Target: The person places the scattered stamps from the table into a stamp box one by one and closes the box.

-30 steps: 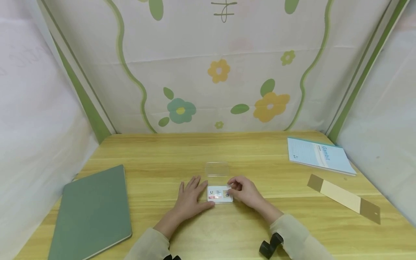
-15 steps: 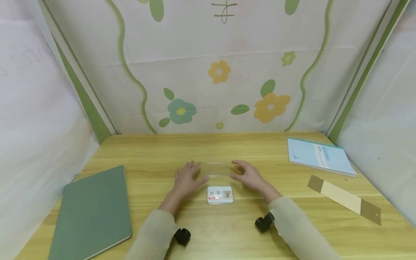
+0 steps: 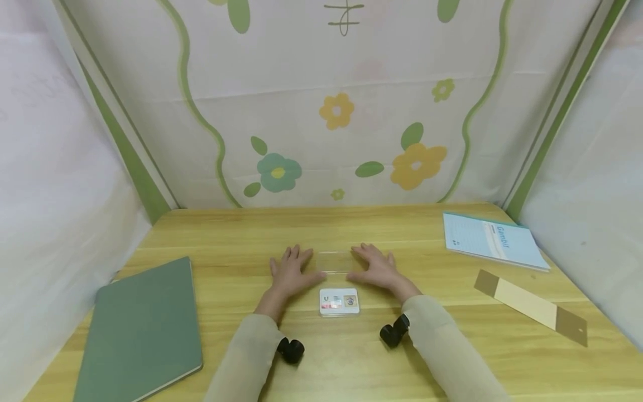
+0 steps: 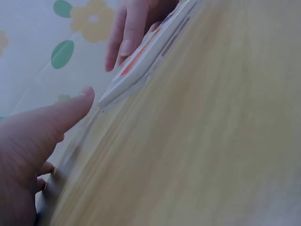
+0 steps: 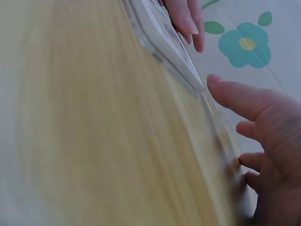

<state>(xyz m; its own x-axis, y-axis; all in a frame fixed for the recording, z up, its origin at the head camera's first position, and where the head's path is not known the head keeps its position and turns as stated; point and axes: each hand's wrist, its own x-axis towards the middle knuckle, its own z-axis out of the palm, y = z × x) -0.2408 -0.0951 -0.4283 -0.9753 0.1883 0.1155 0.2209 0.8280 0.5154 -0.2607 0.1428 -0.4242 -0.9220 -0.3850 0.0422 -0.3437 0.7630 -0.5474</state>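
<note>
In the head view a clear, see-through plastic lid-like piece (image 3: 334, 262) lies flat in the middle of the table. My left hand (image 3: 291, 276) is at its left side, thumb stretched toward the near corner and the other fingers spread. At the right side my right hand (image 3: 378, 271) lies much the same way, its thumb by the near right corner. Whether the fingertips touch the clear piece is hard to tell. Just nearer to me sits a small clear case holding a white printed card (image 3: 339, 301), which neither hand grips. The wrist views show its white edge (image 4: 141, 68) between the hands.
A dark green notebook (image 3: 145, 329) lies at the left on the wooden table (image 3: 346, 363). At the right are a light blue booklet (image 3: 492, 240) and a brown-and-cream strip (image 3: 527, 304). A flowered cloth (image 3: 301, 123) hangs behind the table.
My right hand has left the card case, and both hands have moved forward to the sides of the clear piece. In the last half second they have come closer to it.
</note>
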